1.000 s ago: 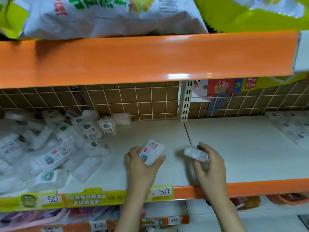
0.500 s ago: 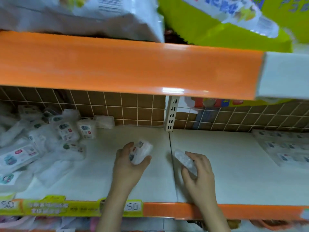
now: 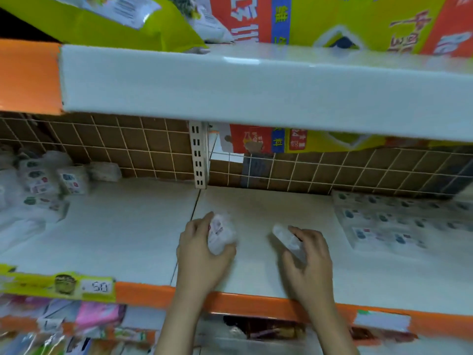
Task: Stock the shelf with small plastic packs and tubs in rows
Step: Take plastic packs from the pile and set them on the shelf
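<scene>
On the near left, a white price tag [image 3: 98,287] set in the yellow strip [image 3: 30,284] along the shelf's orange front edge [image 3: 245,302] reads "50"; printing elsewhere is too blurred to read.

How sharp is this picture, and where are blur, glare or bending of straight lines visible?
Head view: motion blur smears everything, worst on the rows of packs at the right and the pile of packs at the left; both hands, left hand and right hand, look soft; a small glare streak lies on the upper shelf edge; the wide lens bends that edge.
</scene>
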Available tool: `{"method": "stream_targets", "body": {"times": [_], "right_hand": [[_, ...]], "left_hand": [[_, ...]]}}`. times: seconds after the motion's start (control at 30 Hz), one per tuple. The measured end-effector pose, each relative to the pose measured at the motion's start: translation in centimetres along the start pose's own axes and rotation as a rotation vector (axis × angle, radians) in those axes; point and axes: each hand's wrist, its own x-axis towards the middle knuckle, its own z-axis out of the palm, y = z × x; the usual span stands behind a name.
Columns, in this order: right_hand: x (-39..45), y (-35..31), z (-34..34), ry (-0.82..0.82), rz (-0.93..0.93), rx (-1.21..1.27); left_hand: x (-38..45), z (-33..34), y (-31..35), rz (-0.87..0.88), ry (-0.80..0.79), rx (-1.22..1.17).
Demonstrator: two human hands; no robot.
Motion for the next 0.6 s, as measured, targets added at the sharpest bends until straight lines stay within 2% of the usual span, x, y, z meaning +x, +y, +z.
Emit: {"method": "stream_targets", "body": {"times": [0.27, 0.6], "right_hand": [[-0.6, 0.5, -1.1, 0.022, 0.051, 0.06], [-0.1, 2.4, -4.1, 0.009, 0.035, 0.013]], "left_hand": [[-0.9, 0.2, 0.7, 0.058, 0.022, -0.062], [-0.8, 2.4, 2.2, -0.039, 0.058, -0.18]]}}
